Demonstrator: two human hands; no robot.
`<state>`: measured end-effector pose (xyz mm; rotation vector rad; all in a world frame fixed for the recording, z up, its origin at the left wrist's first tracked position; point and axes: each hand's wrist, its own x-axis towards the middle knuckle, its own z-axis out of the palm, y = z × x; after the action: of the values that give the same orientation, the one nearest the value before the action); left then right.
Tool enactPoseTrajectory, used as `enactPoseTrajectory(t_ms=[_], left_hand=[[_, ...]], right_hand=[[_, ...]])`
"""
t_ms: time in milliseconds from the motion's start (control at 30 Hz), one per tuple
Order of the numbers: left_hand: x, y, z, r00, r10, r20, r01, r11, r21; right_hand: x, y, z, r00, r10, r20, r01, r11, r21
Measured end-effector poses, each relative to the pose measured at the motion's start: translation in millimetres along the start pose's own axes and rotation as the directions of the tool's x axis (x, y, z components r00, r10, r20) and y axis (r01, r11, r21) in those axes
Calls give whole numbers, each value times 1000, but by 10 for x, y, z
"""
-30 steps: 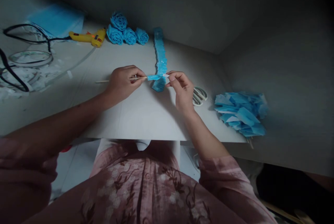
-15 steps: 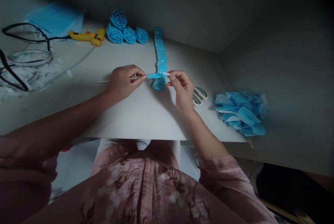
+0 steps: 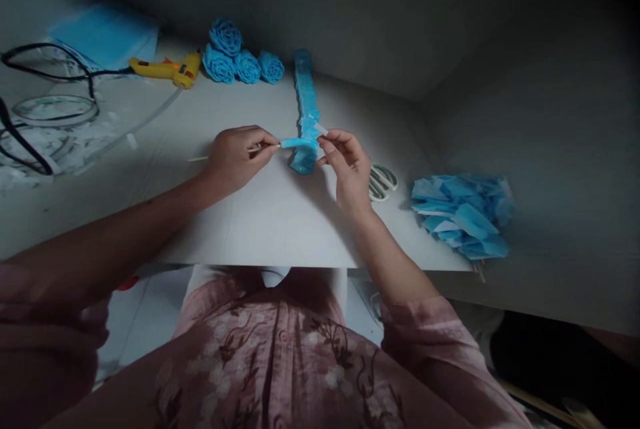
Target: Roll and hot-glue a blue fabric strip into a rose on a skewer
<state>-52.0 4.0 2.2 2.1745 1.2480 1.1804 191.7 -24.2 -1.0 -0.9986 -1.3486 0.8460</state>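
Note:
My left hand (image 3: 239, 157) is closed in a pinch around a thin wooden stick (image 3: 197, 159), whose rear end sticks out to the left. At the stick's right end, just beyond the fingertips, is a narrow blue wrapping (image 3: 293, 143). My right hand (image 3: 353, 172) has thumb and fingers together on a small white strip (image 3: 321, 129), close to the wrapping's right end. Below and behind the wrapping, a long gathered blue strip (image 3: 307, 92) lies lengthwise on the table. The palm side of both hands is partly hidden.
Several blue rolled flowers (image 3: 227, 59) sit at the back, beside a yellow glue gun (image 3: 167, 70) with a black cord. Blue sheets (image 3: 107, 34) and white scraps (image 3: 75, 139) lie left. Scissors (image 3: 384, 182) and a blue petal bunch (image 3: 463, 215) are right, near the table's front edge (image 3: 280, 265).
My right fingertips and the white strip have risen slightly, and the strip now tilts upward to the left. My left hand with the stick has barely moved.

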Motion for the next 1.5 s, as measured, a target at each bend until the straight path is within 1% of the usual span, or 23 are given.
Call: enactPoseTrajectory(t_ms=[300,567,733,933,1300,1400,1500], left_hand=[[-4,-16,5,1000,17,0,-17,1000,-16],[-5,-20,10,1000,19,-12,-18,1000,21],[-9,-19,8,1000,18,0,-18,1000,11],[-6,-9,-1,1000,20,10,-20,1000,3],[5,6,2,999,20,31,-19,999,-30],[7,-9,1,999,19,36,-19,1000,-1],[3,-19,2,999,42,30,-42,999,0]], right_hand=[[-8,-22,-7,1000,4,6,-4,999,34],[-4,-2,-12,1000,20,7,-20,1000,11],[2,17,-19,1000,22,21,-21,1000,-11],[-4,0,-5,1000,20,2,-20,1000,21],[-1,30,-13,1000,-5,2,5,999,48],[-1,28,-14,1000,-2,9,2,1000,20],[1,39,-15,999,-14,36,13,1000,18]])
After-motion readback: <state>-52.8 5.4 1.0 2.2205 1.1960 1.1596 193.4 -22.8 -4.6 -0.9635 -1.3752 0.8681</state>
